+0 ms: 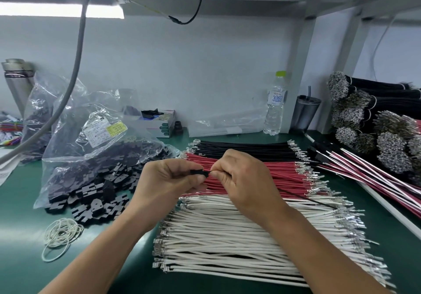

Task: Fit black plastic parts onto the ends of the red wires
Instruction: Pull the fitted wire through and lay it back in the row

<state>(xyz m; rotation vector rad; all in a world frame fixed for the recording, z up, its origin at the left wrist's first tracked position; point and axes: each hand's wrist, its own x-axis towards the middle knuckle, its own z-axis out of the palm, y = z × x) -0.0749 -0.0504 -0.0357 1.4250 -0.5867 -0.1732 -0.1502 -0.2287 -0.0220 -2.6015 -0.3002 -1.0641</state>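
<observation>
My left hand point(169, 179) pinches a black plastic part point(200, 172) (light, rigid); right hand point(239, 175) pinches a limp wire point(296, 197) near its end.

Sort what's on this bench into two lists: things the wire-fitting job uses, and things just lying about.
In use:
- black plastic part, pinched between left hand and right hand
- red wires
- loose black parts spilling from the clear bag

Lying about:
- white wires
- black wires
- rubber bands
- water bottle
- grey tumbler
- small box
</observation>
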